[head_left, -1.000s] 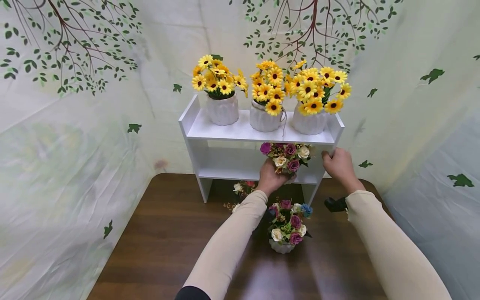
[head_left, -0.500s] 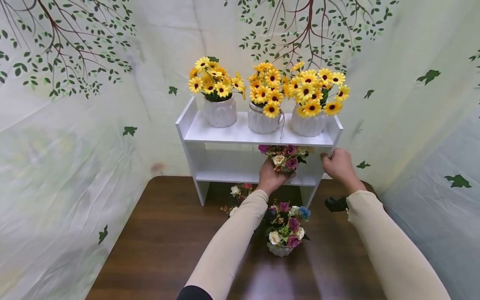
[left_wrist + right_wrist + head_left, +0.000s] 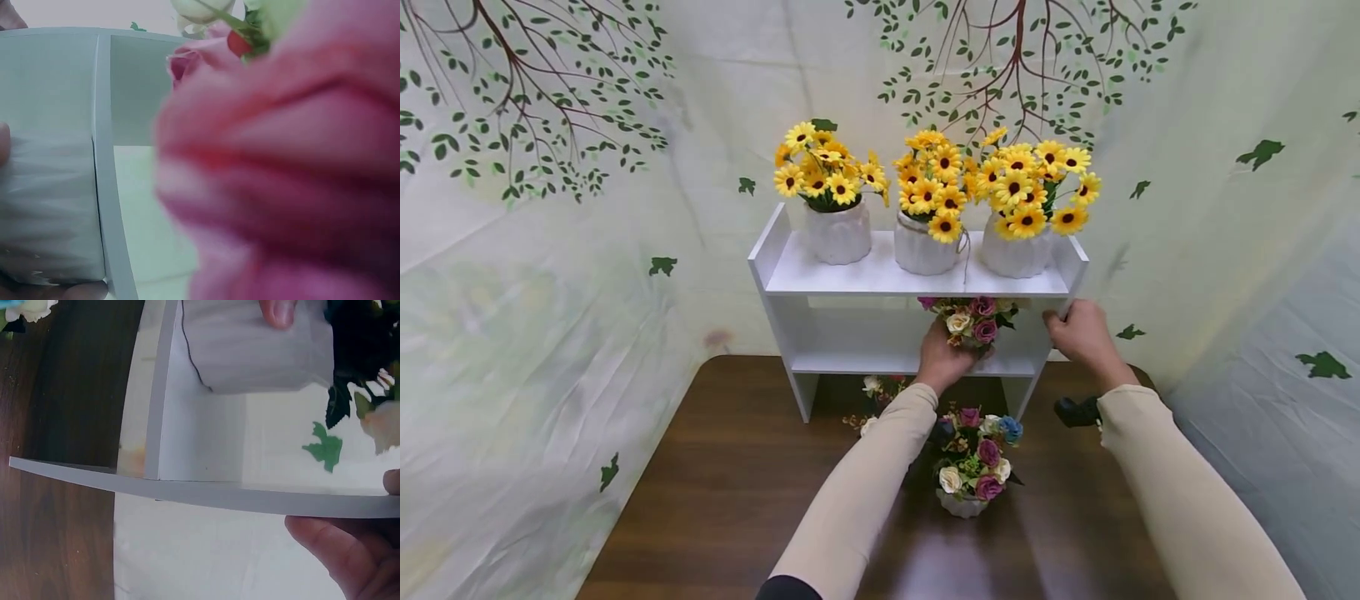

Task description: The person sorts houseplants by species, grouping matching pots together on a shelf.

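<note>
Left grip clamped on white pot, rose blooms above it, middle board just below; right grip pinches side panel, to left grip's right. Best: hold pot level, blooms clear of top board, panel steady, ease off only once base sits flat

Wrinkled pale cloth hangings printed with brown branches and green leaves surround the dark-brown wood-grain tabletop behind and beside, its near part shining.
</note>
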### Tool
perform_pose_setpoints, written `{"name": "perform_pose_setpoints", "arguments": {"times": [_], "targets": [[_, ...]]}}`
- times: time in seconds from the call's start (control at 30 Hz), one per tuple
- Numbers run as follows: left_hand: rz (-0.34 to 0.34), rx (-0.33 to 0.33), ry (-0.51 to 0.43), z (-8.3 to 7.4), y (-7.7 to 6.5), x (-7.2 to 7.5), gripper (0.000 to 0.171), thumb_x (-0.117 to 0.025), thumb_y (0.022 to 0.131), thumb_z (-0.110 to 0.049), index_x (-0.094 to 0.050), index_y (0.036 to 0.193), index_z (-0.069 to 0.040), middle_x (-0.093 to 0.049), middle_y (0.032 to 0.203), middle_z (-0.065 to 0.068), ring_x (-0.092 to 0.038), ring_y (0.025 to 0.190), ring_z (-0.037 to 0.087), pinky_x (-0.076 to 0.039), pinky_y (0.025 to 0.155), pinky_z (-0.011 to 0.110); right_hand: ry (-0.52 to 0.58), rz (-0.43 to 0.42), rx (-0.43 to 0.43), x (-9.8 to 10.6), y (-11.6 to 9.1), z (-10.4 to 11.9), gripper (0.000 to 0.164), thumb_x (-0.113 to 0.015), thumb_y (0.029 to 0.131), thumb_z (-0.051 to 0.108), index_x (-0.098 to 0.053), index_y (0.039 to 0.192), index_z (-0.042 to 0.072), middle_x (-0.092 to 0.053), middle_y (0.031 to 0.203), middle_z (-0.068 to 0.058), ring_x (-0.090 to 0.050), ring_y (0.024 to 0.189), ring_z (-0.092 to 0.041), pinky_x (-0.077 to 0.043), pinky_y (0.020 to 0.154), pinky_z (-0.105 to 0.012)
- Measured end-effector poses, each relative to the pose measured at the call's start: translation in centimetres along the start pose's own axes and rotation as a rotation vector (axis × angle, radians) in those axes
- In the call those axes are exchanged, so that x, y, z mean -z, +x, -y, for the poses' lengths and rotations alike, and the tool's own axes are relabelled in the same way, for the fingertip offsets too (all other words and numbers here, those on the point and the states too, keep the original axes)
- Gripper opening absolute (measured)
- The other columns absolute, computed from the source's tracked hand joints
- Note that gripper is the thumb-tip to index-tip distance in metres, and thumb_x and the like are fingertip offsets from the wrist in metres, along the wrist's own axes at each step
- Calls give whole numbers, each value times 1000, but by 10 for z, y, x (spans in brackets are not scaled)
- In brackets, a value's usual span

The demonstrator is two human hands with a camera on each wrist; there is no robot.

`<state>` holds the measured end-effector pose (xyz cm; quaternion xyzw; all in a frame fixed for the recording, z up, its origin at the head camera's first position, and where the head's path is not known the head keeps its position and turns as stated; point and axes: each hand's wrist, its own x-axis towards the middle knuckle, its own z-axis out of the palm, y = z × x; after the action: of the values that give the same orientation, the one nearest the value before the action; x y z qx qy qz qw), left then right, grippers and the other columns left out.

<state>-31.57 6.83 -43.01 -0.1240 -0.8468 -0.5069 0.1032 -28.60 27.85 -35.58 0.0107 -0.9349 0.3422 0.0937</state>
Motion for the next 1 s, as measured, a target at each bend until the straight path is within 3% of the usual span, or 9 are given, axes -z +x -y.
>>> {"name": "perform_pose_setpoints", "arguments": {"times": [0.2, 0.33, 0.53, 0.7, 0.87, 1.0], "targets": [[-19, -3, 2, 5, -1, -4, 71, -77, 78, -23, -48, 138, 0, -63, 131, 19, -61, 123, 32, -49, 107, 42, -39, 6, 18, -7, 1, 3, 26, -48, 95, 13, -58, 92, -11, -54, 69, -13, -52, 62, -26, -39, 50, -30], [-4, -14, 33, 6, 1, -6, 78, -80, 77, -29, -46, 141, 1, -60, 134, 20, -60, 124, 33, -48, 107, 43, -44, 3, 16, -5, 0, 0, 25, -47, 96, 12, -58, 92, -10, -50, 64, -10, -49, 58, -23, -37, 48, -30], [58, 30, 104, 1, 11, -8, 95, -81, 78, -35, -32, 152, -1, -50, 145, 24, -48, 135, 37, -45, 111, 45, -74, -19, 17, -2, 0, -3, 22, -48, 97, 11, -58, 88, -7, -48, 62, -8, -48, 56, -22, -36, 48, -29], [144, 95, 102, -6, 20, -5, 103, -81, 80, -34, -20, 155, -1, -45, 149, 24, -46, 139, 35, -41, 116, 41, -72, -22, 23, -4, 2, -1, 24, -48, 97, 12, -59, 92, -8, -52, 66, -11, -51, 60, -24, -37, 50, -29], [237, 176, 73, -8, 17, 7, 102, -77, 84, -33, -13, 156, 1, -37, 156, 24, -41, 144, 35, -37, 119, 39, -68, -22, 21, -7, 3, 3, 25, -48, 98, 13, -60, 97, -9, -52, 68, -12, -49, 58, -23, -37, 49, -29], [282, 193, 101, -9, 9, 23, 94, -72, 87, -30, -17, 155, 3, -39, 155, 25, -44, 141, 37, -40, 116, 41, -69, -21, 16, -4, 0, 3, 24, -47, 98, 13, -59, 94, -7, -51, 67, -11, -47, 58, -22, -36, 49, -30]]}}
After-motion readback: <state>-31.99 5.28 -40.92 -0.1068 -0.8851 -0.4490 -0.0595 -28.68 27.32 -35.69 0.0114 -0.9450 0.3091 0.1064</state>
